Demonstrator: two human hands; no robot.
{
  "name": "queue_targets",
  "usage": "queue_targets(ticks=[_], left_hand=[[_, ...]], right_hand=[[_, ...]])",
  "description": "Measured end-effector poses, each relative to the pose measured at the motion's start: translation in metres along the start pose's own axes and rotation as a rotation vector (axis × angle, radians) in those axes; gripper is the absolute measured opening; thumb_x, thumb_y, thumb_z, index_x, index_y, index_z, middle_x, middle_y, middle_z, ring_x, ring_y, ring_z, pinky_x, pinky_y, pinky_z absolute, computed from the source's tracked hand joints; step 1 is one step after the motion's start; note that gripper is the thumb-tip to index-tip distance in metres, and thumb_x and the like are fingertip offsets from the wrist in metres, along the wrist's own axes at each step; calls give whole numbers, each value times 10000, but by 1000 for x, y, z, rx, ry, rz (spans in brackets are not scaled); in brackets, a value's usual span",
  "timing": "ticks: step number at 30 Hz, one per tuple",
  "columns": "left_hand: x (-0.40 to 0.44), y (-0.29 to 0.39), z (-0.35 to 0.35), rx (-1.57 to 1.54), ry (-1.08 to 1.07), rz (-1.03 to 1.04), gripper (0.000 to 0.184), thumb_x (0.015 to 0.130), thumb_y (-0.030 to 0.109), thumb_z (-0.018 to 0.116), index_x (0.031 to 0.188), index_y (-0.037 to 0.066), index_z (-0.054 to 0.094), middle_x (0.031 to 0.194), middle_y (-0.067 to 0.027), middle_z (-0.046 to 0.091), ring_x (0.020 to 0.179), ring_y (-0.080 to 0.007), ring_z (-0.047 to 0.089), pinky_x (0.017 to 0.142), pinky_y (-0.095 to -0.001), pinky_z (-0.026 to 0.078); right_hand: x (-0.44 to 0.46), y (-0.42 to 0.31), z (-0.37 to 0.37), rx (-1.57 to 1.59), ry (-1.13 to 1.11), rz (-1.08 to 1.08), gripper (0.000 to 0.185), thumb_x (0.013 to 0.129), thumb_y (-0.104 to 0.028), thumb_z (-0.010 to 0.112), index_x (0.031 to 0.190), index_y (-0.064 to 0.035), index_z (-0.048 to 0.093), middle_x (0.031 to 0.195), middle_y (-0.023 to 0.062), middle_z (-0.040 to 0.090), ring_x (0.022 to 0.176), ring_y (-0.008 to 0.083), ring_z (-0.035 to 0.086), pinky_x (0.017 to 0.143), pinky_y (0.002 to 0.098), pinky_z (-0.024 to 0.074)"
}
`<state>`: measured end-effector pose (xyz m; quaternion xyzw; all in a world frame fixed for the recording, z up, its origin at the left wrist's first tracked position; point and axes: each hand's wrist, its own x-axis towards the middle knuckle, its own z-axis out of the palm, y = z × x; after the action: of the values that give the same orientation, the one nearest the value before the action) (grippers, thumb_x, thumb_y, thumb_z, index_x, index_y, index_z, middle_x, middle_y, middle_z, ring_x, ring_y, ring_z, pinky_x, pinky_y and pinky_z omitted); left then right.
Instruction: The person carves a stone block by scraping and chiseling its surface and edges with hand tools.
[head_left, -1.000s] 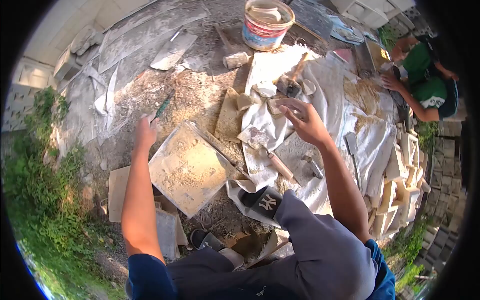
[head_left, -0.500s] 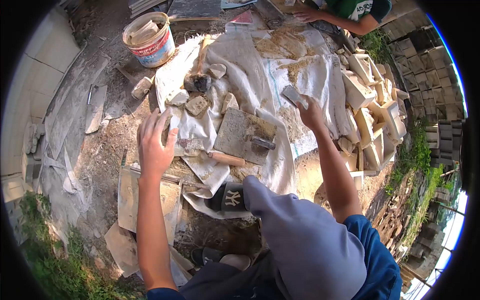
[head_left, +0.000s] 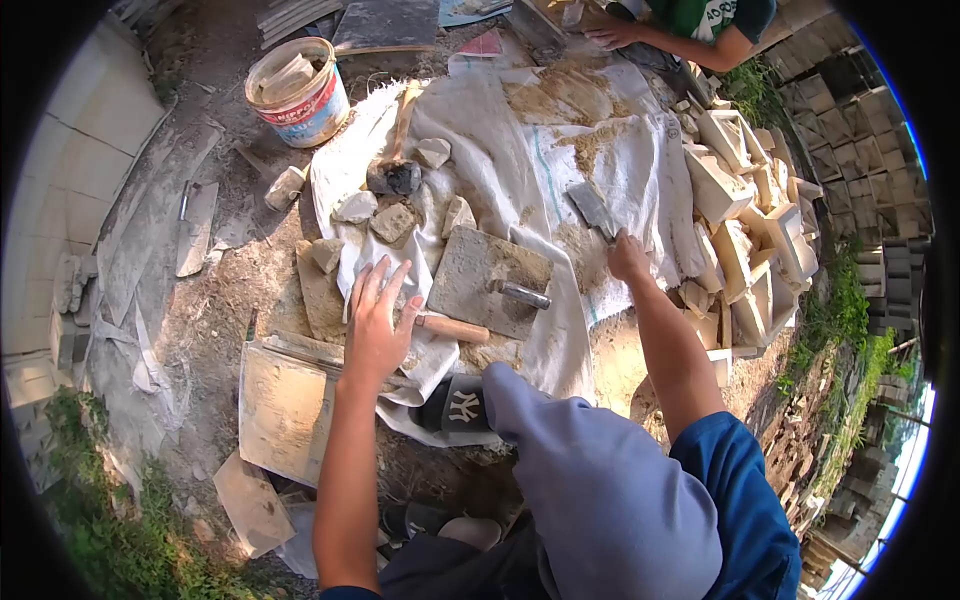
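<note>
My right hand (head_left: 629, 259) is closed round the handle of a scraper with a flat grey rectangular blade (head_left: 592, 207), held over the sandy white cloth (head_left: 545, 150). My left hand (head_left: 378, 328) has its fingers stretched out over the cloth's near left part; whether it touches anything I cannot tell. Beside its thumb lies a tool with a wooden handle (head_left: 452, 328), its other end hidden under the hand. Between the hands rests a square, rough slab (head_left: 480, 265) with a short metal bar (head_left: 522, 294) on it. Several stone chunks (head_left: 393, 222) and a hammer (head_left: 396, 177) lie beyond.
A paint bucket (head_left: 305, 110) holding pieces stands at the back left, near a mallet (head_left: 286, 188). Cream block pieces (head_left: 735, 250) are heaped at right. Flat panels (head_left: 285, 405) lie at near left. Another person's hand (head_left: 612, 33) is at the top. A dark cap (head_left: 460, 405) shows below.
My left hand has moved right and nearer to me, over the wooden-handled tool's far end. My right hand has drawn slightly nearer, and more of the scraper's blade shows.
</note>
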<state>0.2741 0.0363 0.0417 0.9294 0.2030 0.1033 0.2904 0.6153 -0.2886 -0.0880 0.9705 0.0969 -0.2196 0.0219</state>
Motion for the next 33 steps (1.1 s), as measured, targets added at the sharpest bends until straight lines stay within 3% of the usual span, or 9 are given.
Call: queue_targets(ticks=[6,9,10,14,19,23,25,27,33], left_hand=[[-5,3,-10,-26,8,-23,444,977,333,592,1360,108,585,1442,-185,480,1359,-401,400,1139,-491,331],[-8,-5,-11,-58,29,-26,441,975,333,595,1351,101,591,1426,-182,493,1348,-392,417,1131,-481,344],[-9,-7,-10,-56,33,-29,441,975,333,595,1351,101,591,1426,-182,493,1348,-392,417,1131,-481,344],[-6,-9,-10,-101,45,-89,434,975,322,601,1342,90,593,1407,-187,509,1323,-385,452,1115,-469,363],[3,-7,-16,-369,35,-189,451,991,325,590,1354,57,573,1328,-203,584,1228,-374,558,1057,-428,422],[2,-9,-22,-567,-12,-312,563,1000,372,589,1434,28,491,1309,-189,618,1221,-278,582,1038,-408,438],[-2,-21,-19,-485,7,-278,576,1004,314,598,1448,-23,450,1259,-197,641,1154,-248,626,988,-376,482],[-5,-30,-18,-812,42,-471,564,1003,226,607,1446,-70,421,1196,-192,662,1049,-218,671,922,-320,523],[-7,-27,-43,-1061,294,-669,261,977,160,641,1130,-48,593,983,-104,695,845,-139,665,751,-312,582]], right_hand=[[-7,3,-3,64,-74,-54,607,934,-162,509,1480,-5,297,1366,262,537,1277,406,519,1063,495,403],[-8,2,-9,563,10,-12,397,943,-266,621,1165,59,573,1007,300,663,985,438,647,851,485,484],[-13,-6,-17,495,143,-98,406,938,-329,662,1005,71,645,855,270,669,842,393,661,758,471,484],[-55,-46,-68,490,209,-327,381,920,-343,708,934,37,696,705,191,654,613,267,587,615,400,466],[-97,-116,-107,542,132,-692,369,865,-369,768,932,-8,737,670,142,657,550,192,557,553,345,445],[-131,-174,-115,448,39,-890,304,831,-385,786,924,-96,764,654,101,651,535,212,582,542,358,454],[-141,-196,-116,366,-24,-893,272,834,-356,789,918,-99,766,681,109,664,550,210,602,551,358,464],[-144,-210,-115,383,-47,-940,264,839,-348,787,921,-98,767,693,106,672,555,205,606,557,355,469],[-143,-246,-102,474,-174,-1043,258,848,-297,790,931,-54,758,721,96,693,587,157,612,571,336,475]])
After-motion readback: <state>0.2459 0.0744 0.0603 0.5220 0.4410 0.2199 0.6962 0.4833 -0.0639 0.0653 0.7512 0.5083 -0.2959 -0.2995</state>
